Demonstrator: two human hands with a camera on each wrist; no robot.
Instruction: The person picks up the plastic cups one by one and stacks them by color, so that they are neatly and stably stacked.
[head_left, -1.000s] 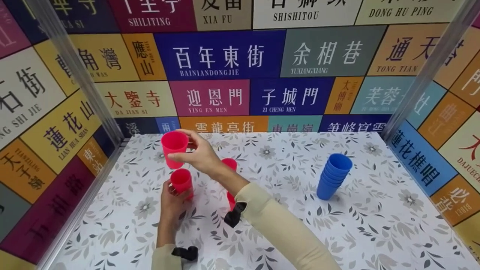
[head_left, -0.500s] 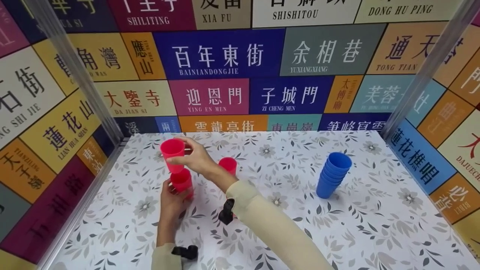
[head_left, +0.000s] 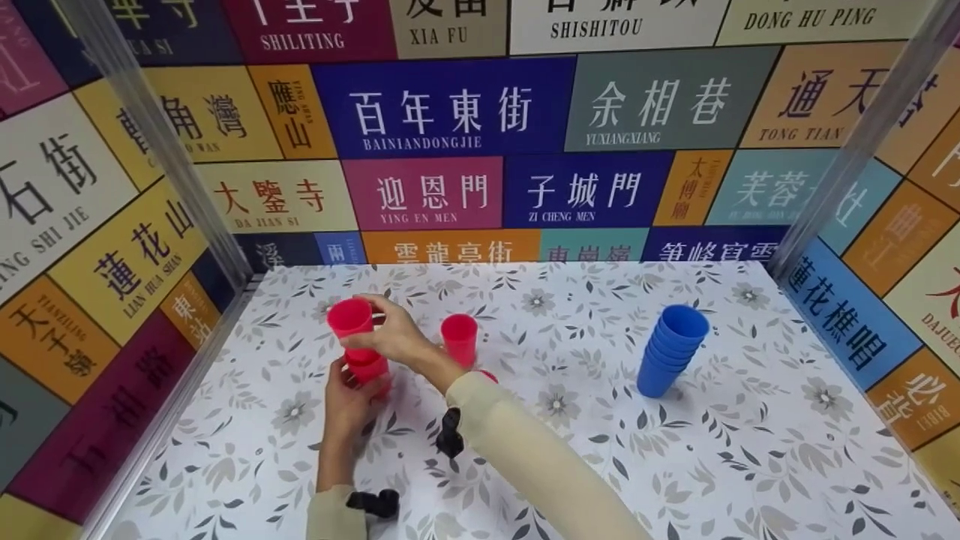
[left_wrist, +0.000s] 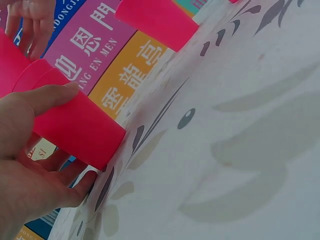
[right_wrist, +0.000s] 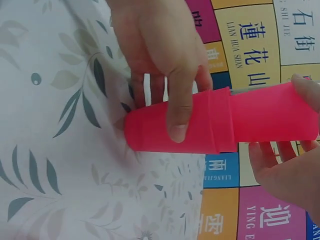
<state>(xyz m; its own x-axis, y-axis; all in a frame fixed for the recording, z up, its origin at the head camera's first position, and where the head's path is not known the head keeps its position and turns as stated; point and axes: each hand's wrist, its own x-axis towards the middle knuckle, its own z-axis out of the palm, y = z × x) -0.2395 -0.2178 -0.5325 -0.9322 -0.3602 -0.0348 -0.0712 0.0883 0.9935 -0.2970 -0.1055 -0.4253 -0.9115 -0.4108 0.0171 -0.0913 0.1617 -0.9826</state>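
Observation:
My left hand (head_left: 349, 401) grips the lower red cup (head_left: 373, 369), which stands on the table at the left. In the right wrist view this lower cup (right_wrist: 200, 125) shows two rims close together, so it looks like a nested pair. From above, my right hand (head_left: 397, 335) holds another red cup (head_left: 349, 318) with fingers and thumb around its side. The base of that upper cup (right_wrist: 272, 116) sits inside the mouth of the lower one, with most of its wall still above the rim. The left thumb lies across the lower cup (left_wrist: 85, 125) in the left wrist view.
A separate red cup (head_left: 459, 342) stands right of the hands. Nearer, a bit of another red thing (head_left: 489, 376) peeks out behind the right sleeve. Several nested blue cups (head_left: 667, 356) stand at the table's right. Sign-covered walls (head_left: 442, 105) bound the patterned tabletop (head_left: 750, 465).
My right hand has lowered its red cup from above into the mouth of the lower cup. The left hand has kept its place, holding the lower cup.

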